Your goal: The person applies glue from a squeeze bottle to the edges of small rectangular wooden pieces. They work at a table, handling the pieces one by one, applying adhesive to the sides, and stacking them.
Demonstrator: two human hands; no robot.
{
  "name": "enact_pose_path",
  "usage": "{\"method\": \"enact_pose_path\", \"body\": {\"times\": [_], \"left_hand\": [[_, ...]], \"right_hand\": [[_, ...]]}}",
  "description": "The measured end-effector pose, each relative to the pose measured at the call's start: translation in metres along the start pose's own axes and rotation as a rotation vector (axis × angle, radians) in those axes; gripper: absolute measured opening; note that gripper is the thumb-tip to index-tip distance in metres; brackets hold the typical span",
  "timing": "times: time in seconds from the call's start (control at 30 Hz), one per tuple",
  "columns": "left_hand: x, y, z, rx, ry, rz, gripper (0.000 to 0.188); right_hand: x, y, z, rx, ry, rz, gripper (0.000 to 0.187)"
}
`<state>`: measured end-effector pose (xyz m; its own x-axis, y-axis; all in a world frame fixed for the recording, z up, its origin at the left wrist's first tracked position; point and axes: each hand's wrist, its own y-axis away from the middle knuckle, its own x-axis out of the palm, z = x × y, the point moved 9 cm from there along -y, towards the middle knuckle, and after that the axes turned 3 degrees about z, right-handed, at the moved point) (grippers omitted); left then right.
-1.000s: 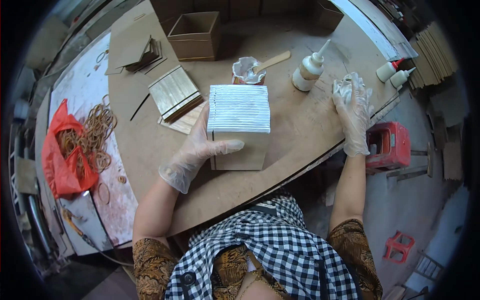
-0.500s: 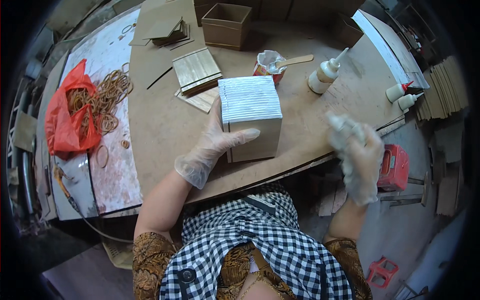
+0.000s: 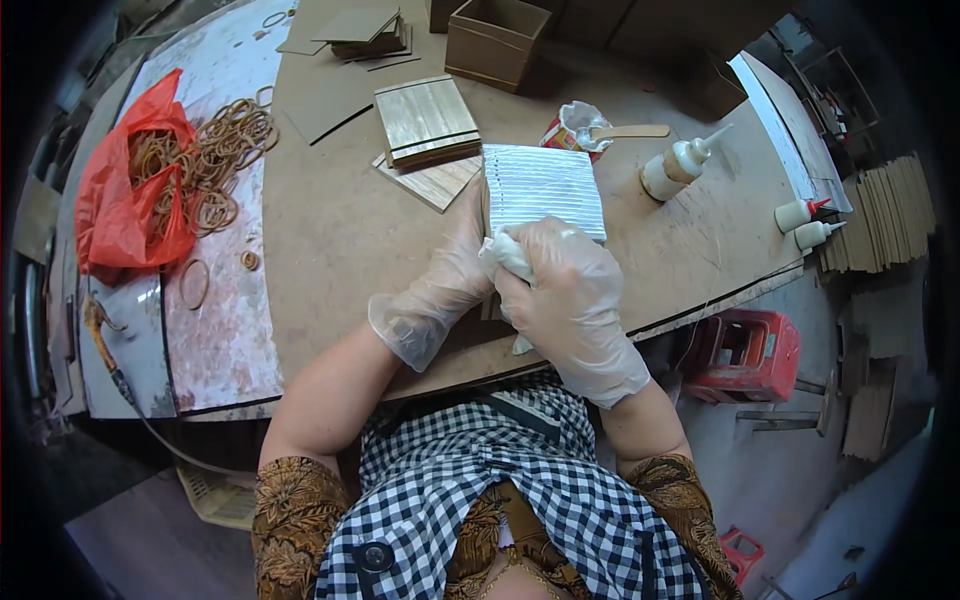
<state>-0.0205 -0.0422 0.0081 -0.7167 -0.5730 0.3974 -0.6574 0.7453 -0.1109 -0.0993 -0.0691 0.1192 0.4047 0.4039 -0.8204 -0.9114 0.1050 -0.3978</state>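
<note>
A box (image 3: 548,190) with a white, finely ridged top and brown sides stands near the table's front edge. My left hand (image 3: 452,268), in a clear plastic glove, grips the box by its left side; its fingertips are partly hidden. My right hand (image 3: 570,290), gloved too, is closed on a crumpled white cloth (image 3: 508,254) and presses it at the front left edge of the box top. Behind the box is an open tub (image 3: 577,126) of white paste with a flat wooden stick (image 3: 630,131) across its rim.
Stacked wooden panels (image 3: 428,120) and an open brown box (image 3: 495,45) lie farther back. Glue bottles (image 3: 673,168) stand on the right. Rubber bands (image 3: 225,150) spill from a red bag (image 3: 110,215) at left. A red stool (image 3: 745,355) stands below the table's right edge.
My right hand has come left with the cloth, from beyond the table's right front edge to the box. My left hand stays on the box; the whole view has shifted a little.
</note>
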Motion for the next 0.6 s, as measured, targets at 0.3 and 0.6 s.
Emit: {"method": "enact_pose_path", "body": {"times": [0.3,0.6], "left_hand": [[-0.004,-0.002,0.000,0.098,-0.063,0.049,0.115],[-0.006,0.000,0.005,0.055,0.027,0.015,0.123]], "right_hand": [[0.008,0.001,-0.015,0.119,0.072,0.009,0.018],[-0.002,0.008,-0.030,0.218,0.070,-0.004,0.016]]}}
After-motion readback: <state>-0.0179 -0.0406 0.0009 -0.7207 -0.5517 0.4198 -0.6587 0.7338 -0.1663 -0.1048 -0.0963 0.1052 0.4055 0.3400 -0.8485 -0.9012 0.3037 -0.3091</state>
